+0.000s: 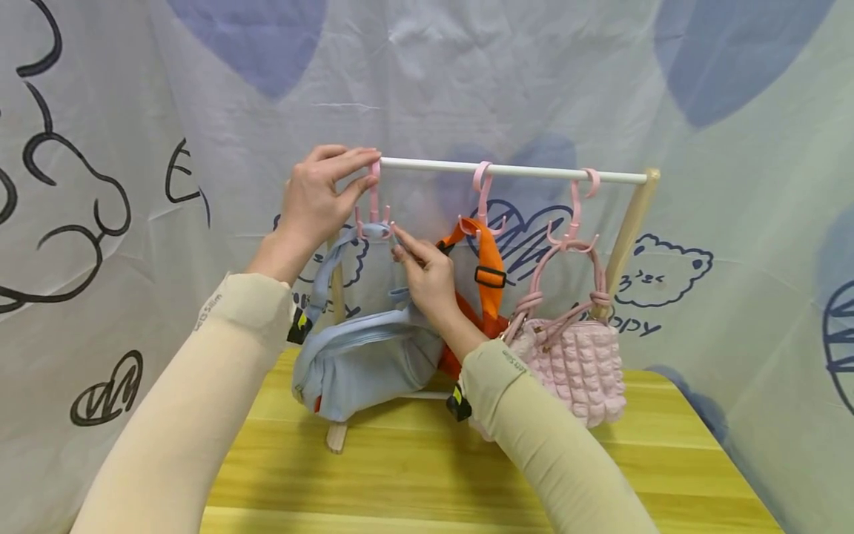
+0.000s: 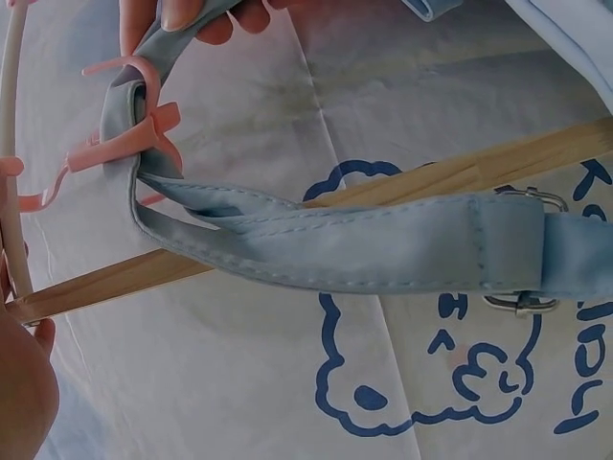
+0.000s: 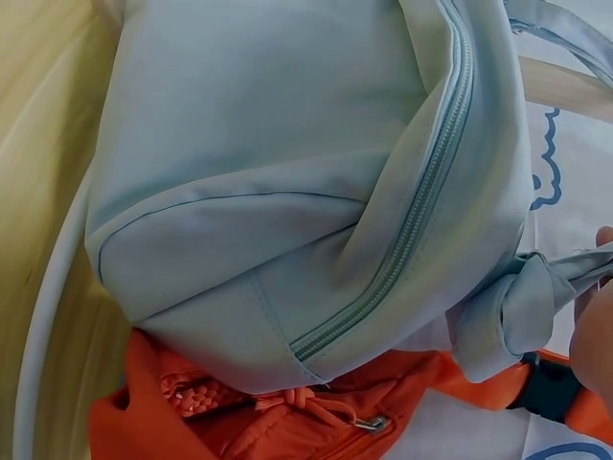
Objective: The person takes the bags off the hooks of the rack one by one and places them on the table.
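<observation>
My left hand [image 1: 310, 196] grips the left end of the white rod [image 1: 427, 165] of a small rack, its fingertips beside the top of a pink hook [image 1: 374, 196]. Over that hook's lower prongs passes the strap [image 2: 364, 244] of a light-blue bag [image 1: 373, 363]. With fingers and thumb, my right hand [image 1: 432, 282] pinches this strap just right of the prongs. The bag hangs tilted below, its zipper [image 3: 421, 201] facing the right wrist view. A metal buckle [image 2: 522, 305] shows farther along the strap.
An orange bag [image 3: 239, 422] hangs from the middle pink hook [image 1: 483, 200], partly behind the blue one. A quilted pink handbag [image 1: 580, 363] hangs on the right hook [image 1: 575, 211]. Wooden legs [image 1: 634, 230] hold up the rack on a wood-grain table [image 1: 400, 482], with a printed curtain behind.
</observation>
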`<state>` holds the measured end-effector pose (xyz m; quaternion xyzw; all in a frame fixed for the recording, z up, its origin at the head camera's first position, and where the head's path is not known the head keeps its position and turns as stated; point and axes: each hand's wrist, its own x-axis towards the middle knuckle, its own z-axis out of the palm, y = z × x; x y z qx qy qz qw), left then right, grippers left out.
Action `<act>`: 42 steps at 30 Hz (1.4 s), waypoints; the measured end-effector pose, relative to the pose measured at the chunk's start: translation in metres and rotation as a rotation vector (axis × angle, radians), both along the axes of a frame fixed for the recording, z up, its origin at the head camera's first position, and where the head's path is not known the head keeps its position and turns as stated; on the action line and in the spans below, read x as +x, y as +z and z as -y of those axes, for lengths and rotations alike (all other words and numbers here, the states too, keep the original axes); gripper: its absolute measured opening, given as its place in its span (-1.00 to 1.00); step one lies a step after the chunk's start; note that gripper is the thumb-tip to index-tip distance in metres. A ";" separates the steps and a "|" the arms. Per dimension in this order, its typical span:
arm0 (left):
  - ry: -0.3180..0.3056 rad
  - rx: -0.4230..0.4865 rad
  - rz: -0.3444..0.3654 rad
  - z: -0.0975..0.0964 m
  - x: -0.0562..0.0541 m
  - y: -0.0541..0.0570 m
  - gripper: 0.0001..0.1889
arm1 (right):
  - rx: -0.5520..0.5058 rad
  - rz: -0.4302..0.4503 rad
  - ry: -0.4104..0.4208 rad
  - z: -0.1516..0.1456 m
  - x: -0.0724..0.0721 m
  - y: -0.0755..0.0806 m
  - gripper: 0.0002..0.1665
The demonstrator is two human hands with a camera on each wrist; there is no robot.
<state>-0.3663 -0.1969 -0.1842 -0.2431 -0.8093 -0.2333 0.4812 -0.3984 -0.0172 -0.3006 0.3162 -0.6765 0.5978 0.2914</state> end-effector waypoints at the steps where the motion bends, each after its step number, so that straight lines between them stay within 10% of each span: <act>1: -0.001 0.000 0.000 0.000 0.000 0.000 -0.62 | -0.002 0.005 -0.008 0.000 0.000 0.001 -0.60; 42: 0.033 -0.024 0.073 -0.005 -0.003 0.004 -0.61 | -0.062 0.089 -0.090 -0.007 0.004 0.015 -0.71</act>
